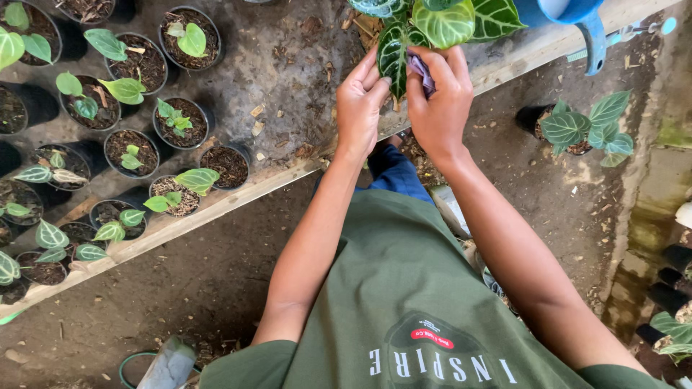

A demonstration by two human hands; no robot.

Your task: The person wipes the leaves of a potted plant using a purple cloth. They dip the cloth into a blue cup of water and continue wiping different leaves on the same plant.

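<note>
Left hand (358, 101) cups a dark veined leaf (393, 61) – right hand (440, 94) (fingers closed) presses a purple cloth (421, 72) on it

We stand in a plant nursery: rows of black seedling pots (131, 108) on a worktop (288, 50), dirt floor (216, 281).

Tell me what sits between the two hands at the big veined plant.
In the head view, a dark white-veined leaf lies between the left hand and right hand; the right hand presses a small purple cloth against it.
</note>
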